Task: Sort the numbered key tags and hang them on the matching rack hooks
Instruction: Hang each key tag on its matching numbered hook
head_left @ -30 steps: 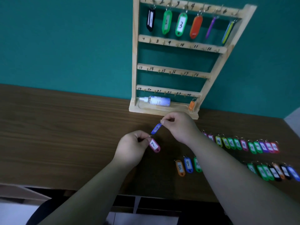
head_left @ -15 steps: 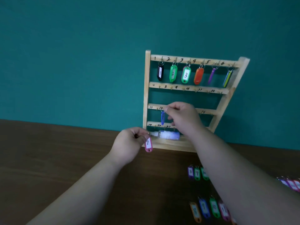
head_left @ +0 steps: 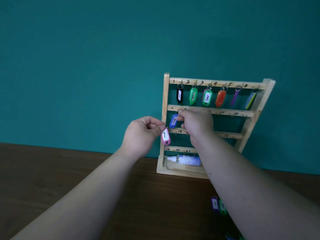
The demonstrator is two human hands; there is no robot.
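Blue tag (head_left: 174, 121) lifted — R hand (head_left: 196, 122) pinches it, L hand (head_left: 143, 134) pinches pink tag (head_left: 165, 136)

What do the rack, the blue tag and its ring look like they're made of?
Rack: pale unpainted wood by the look, matte, square-cut bars, handwritten numbers. Blue tag: probably glossy coloured plastic with a white paper-like label. Its ring: thin, silvery, likely metal wire, though too small to be sure.
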